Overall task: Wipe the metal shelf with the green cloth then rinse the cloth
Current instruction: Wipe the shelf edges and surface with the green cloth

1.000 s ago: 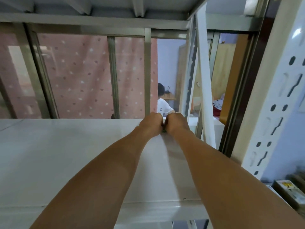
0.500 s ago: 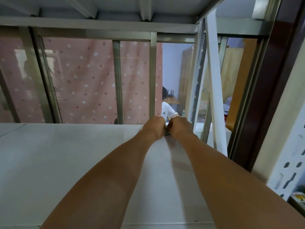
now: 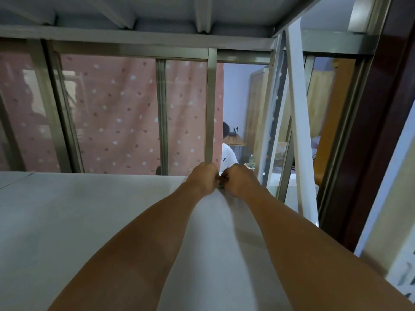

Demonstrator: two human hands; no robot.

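Note:
The white metal shelf (image 3: 78, 221) spreads wide under both my outstretched arms. At its far edge my left hand (image 3: 203, 179) and my right hand (image 3: 239, 181) are fisted side by side, knuckles touching. Only a dark green sliver of the green cloth (image 3: 221, 184) shows in the gap between the two fists; the rest of it is hidden inside them. Both hands press the cloth down on the shelf's back edge.
A white slanted brace (image 3: 301, 131) and a perforated upright (image 3: 402, 254) frame the shelf on the right. The upper shelf's underside (image 3: 157, 12) hangs close overhead. Behind are a metal window frame (image 3: 211, 108), a pink dotted curtain (image 3: 112, 113) and a seated person (image 3: 228, 153).
The view has moved in closer and tilted up, so the shelf's front lip has dropped out of sight. Both fists stay pressed together on the cloth at the back edge.

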